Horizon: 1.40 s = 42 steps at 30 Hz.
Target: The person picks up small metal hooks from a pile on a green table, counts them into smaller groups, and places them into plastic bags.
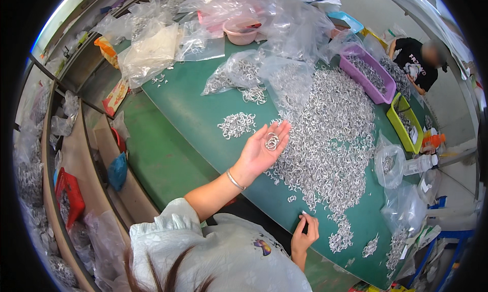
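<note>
My left hand [256,154] is palm up above the green table [188,106], its fingers slightly curled. Several small curved silver metal pieces [272,141] lie cupped in that palm. Just beyond it spreads a wide heap of the same metal pieces [330,134]. Near the table's front edge, my right hand [305,235] has thumb and fingers pinched together. A tiny shiny bit shows at its fingertips, too small to make out clearly. A separate small pile [237,125] sits left of the heap, close to my left fingers.
Plastic bags of metal pieces [236,71] lie at the table's far side. A purple basket [373,81] and a yellow-green basket [406,123] stand at the right, near a clear bottle [421,164]. Another person [414,60] is at the far right. Shelves [76,165] line the left.
</note>
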### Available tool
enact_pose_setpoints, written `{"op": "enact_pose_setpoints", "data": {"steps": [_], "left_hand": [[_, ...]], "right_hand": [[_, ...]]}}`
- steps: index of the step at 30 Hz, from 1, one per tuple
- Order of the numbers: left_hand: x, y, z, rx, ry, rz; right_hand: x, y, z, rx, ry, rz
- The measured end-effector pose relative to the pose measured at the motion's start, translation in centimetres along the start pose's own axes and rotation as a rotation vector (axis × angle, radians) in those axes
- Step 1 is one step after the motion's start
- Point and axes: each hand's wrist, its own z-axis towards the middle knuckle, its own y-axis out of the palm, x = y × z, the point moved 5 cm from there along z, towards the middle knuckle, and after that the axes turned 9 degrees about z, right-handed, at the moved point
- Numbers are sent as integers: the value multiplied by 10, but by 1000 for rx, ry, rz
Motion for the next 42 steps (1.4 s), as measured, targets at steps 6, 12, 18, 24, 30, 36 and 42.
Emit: {"op": "enact_pose_setpoints", "data": {"steps": [6, 12, 18, 24, 30, 36, 42], "left_hand": [[71, -6, 38, 262, 368, 234], [180, 71, 123, 331, 856, 425], [175, 82, 115, 503, 1039, 893], [49, 60, 7, -20, 1048, 1486], [-70, -5, -28, -815, 712, 2716], [-63, -19, -7, -825, 878, 2908], [-59, -8, 26, -826, 974, 2900]], "right_hand": [[2, -1, -2, 10, 3, -18], [3, 2, -2, 28, 8, 24], [2, -1, -3, 28, -8, 16], [9, -12, 12, 84, 43, -39], [3, 28, 70, -291, 12, -156], [10, 14, 42, -526, -37, -234], [18, -20, 44, -247, -14, -250]]}}
